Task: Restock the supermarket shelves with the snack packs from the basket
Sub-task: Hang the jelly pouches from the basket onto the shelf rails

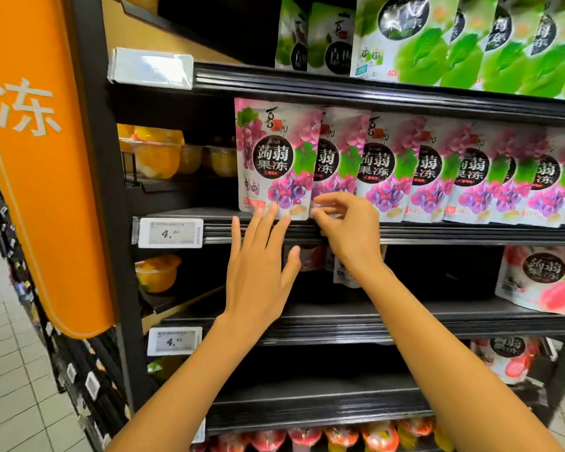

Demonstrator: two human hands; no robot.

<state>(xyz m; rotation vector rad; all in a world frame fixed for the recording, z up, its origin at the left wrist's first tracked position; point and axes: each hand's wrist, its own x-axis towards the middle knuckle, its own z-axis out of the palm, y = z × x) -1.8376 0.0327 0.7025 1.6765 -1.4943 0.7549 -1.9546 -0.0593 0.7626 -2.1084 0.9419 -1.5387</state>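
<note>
A row of purple grape jelly snack packs stands upright on the middle shelf (437, 231). The leftmost pack (274, 151) faces front. My left hand (258, 265) is stretched flat, and its fingertips touch that pack's bottom edge. My right hand (346, 230) has curled fingers, with thumb and fingertips at the lower edge of the second pack (335, 154); whether it pinches the pack is unclear. The basket is out of view.
Green packs (437, 40) fill the shelf above. Pink peach packs (538, 282) stand on the shelf below at right, more lower down. Fruit jelly cups (157, 154) sit at left behind price tags (170, 233). An orange sign (36, 158) flanks the shelving.
</note>
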